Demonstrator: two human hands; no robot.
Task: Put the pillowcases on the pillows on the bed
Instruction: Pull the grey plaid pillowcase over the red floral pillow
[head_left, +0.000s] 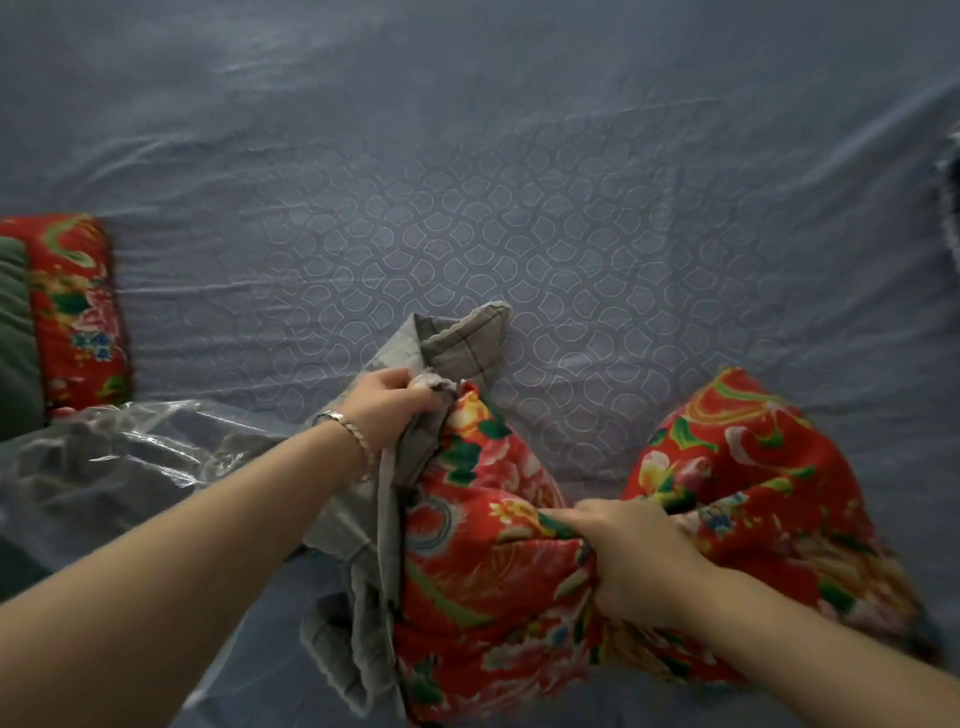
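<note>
Landmark: large red floral cloth pillow (493, 571), lying bent on the blue-grey patterned sheet of the bed (519, 182), at the near edge of the view.

- The pillow is folded in at its middle, so its two ends rise on either side of the crease.
- Right hand (634, 556): fingers curled tight into the pillow's middle crease, gripping a bunch of the red cloth.
- Left hand (395, 402): at the pillow's far left corner, fingers curled round a gathered edge of the grey checked fabric pillowcase (457, 343). A silver chain bracelet (348, 428) sits on that wrist.
- The pillowcase hangs along the pillow's left side, touching it. One corner sticks up beyond the left hand and the rest drapes down beside the pillow. The pillow's red cloth is almost wholly uncovered.
- Crumpled clear plastic wrap (130, 452) lies on the bed left of the pillow, under the left forearm.
- A second red floral pillow (78, 312) lies well to the left of the landmark pillow, at the frame edge, with a dark green padded cloth (15, 332) against its outer side.
</note>
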